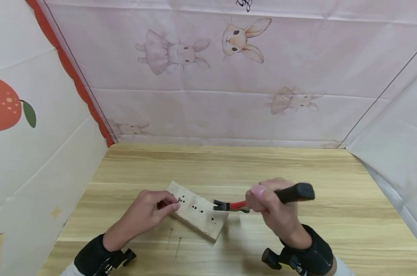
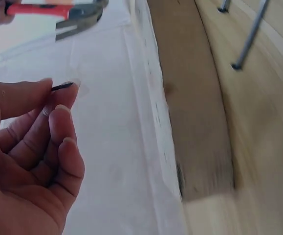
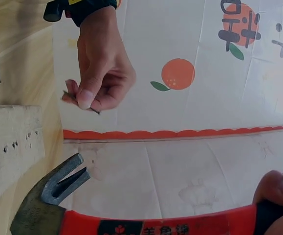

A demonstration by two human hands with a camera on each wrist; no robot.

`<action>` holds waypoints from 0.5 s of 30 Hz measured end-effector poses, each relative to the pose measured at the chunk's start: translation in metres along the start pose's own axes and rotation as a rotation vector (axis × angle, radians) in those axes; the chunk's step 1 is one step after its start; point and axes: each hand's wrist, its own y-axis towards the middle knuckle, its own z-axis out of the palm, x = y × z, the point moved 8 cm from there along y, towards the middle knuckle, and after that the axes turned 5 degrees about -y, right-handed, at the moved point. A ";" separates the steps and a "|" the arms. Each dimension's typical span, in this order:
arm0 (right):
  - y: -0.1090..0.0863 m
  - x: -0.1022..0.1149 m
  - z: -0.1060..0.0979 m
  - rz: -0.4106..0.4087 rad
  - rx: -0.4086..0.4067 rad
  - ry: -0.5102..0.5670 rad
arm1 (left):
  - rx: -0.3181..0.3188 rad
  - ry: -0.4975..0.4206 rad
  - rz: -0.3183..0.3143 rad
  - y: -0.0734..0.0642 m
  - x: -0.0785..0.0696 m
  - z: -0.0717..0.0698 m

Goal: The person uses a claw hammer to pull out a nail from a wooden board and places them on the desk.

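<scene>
My left hand (image 1: 149, 211) pinches a thin dark nail (image 2: 62, 86) between thumb and forefinger; in the right wrist view its end sticks out below the fingertips. In the head view this hand appears over the left end of a pale wooden board (image 1: 203, 220). The board's top has several dark spots that look like holes or nail heads. My right hand (image 1: 277, 211) grips the black handle end of a claw hammer (image 3: 180, 224) with a red shaft. The hammer's metal head (image 3: 36, 208) is raised above the right part of the board, its forked claw showing.
Two loose nails, one on the left (image 1: 169, 238) and one on the right (image 1: 178, 247), lie in front of the board on the wood-grain table (image 1: 249, 165). Printed cloth walls (image 1: 208, 111) stand behind and at both sides.
</scene>
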 end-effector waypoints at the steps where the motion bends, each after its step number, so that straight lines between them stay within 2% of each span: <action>1: 0.000 -0.001 -0.005 0.025 -0.020 -0.002 | -0.008 0.033 -0.014 -0.001 0.003 -0.002; 8: -0.005 0.000 -0.044 0.225 -0.142 -0.106 | 0.001 0.217 -0.108 -0.020 0.025 -0.010; 12: -0.011 0.005 -0.058 0.257 -0.183 -0.141 | 0.041 0.340 -0.191 -0.036 0.038 -0.009; 15: -0.016 0.007 -0.064 0.277 -0.198 -0.156 | 0.088 0.422 -0.244 -0.048 0.045 -0.003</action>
